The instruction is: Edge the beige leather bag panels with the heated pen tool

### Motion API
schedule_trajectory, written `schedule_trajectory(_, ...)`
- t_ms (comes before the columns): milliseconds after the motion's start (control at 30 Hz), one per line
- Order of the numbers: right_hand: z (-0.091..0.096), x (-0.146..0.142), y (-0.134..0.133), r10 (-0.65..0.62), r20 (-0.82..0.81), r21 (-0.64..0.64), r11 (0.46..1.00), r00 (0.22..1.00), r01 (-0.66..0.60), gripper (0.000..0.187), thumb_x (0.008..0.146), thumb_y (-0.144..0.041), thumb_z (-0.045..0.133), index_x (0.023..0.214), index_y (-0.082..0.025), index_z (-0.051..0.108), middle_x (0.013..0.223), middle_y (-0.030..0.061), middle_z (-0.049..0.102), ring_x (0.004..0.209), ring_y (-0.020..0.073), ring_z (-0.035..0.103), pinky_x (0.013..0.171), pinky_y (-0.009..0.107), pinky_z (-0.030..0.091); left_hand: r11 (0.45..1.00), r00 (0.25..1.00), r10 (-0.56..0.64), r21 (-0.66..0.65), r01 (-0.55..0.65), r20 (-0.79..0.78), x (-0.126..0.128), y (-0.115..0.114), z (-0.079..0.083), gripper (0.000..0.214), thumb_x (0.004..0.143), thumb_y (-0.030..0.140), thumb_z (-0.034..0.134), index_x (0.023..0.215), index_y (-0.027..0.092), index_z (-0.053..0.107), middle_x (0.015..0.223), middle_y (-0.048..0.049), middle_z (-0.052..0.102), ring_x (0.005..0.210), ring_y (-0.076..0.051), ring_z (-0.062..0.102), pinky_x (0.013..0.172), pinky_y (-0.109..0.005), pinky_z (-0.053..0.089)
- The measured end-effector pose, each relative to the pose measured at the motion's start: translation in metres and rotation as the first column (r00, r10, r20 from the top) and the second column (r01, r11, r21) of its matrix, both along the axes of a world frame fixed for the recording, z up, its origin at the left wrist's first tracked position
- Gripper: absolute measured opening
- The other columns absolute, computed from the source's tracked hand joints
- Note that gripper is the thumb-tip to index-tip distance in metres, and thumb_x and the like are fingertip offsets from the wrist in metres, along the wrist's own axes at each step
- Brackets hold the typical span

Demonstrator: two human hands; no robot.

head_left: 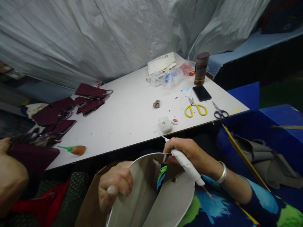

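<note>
A light grey bag (139, 186) stands open in front of me, its inside showing, with a small metal snap (174, 180) on one panel. My left hand (117, 186) grips its rim on the left side, thumb toward me. My right hand (187, 149) is closed around a slim pointed tool wrapped in white tape (188, 167); a thin tip points toward the table and a metal spike sticks out at the other end. The same hand's fingers are at the bag's upper corner, by a small metal fitting (167, 155), partly hidden.
On the white table (127, 110) lie yellow-handled scissors (196, 109), black scissors (220, 111), a phone (201, 93), a bottle (201, 69), a white wad (165, 124), a glue bottle (77, 149) and maroon bags (53, 110). A co-worker's arm (11, 176) is at left; a blue bin (281, 157) at right.
</note>
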State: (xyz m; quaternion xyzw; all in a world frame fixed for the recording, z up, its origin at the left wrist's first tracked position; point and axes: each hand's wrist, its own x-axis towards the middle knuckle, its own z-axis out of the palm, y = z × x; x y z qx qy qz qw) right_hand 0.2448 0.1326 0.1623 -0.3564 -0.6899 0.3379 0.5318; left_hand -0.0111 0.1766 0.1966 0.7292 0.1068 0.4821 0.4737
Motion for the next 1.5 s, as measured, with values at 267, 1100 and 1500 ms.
schedule_trajectory(267, -0.004, -0.021, 0.002, -0.033, -0.292, -0.259, 0.965, 0.956, -0.046, 0.024, 0.087, -0.02, 0.084, 0.092, -0.02, 0.061, 0.091, 0.0003, 0.074, 0.076, 0.0173, 0.07, 0.066, 0.023, 0.053, 0.803, 0.801, -0.591, -0.026, 0.596, 0.098, -0.004, 0.026, 0.006, 0.037, 0.1, 0.055, 0.054, 0.088, 0.022, 0.067, 0.079, 0.0001, 0.071, 0.053, -0.012, 0.061, 0.055, -0.027, 0.053)
schedule_trajectory(1100, -0.06, -0.007, 0.022, -0.224, 0.04, -0.312, 0.923, 0.974, 0.225, 0.01, 0.11, -0.031, 0.058, 0.116, -0.023, 0.059, 0.101, 0.0044, 0.072, 0.081, 0.0197, 0.07, 0.068, 0.026, 0.052, 0.694, 0.793, -0.169, -0.642, -0.326, -0.585, 0.048, 0.068, -0.066, 0.029, 0.076, 0.038, 0.082, 0.095, 0.016, 0.08, 0.094, -0.007, 0.077, 0.088, -0.022, 0.069, 0.082, -0.03, 0.052)
schedule_trajectory(1500, -0.068, 0.033, 0.065, -0.565, 0.203, -0.208, 0.774, 0.8, 0.599, 0.027, 0.106, -0.049, 0.064, 0.106, -0.022, 0.065, 0.085, 0.0013, 0.067, 0.069, 0.0202, 0.063, 0.065, 0.029, 0.051, 0.528, 0.866, -0.012, -0.739, -0.419, -0.5, 0.079, 0.08, -0.101, 0.026, 0.067, 0.036, 0.081, 0.078, 0.015, 0.071, 0.066, -0.0011, 0.061, 0.061, -0.013, 0.05, 0.058, -0.023, 0.038)
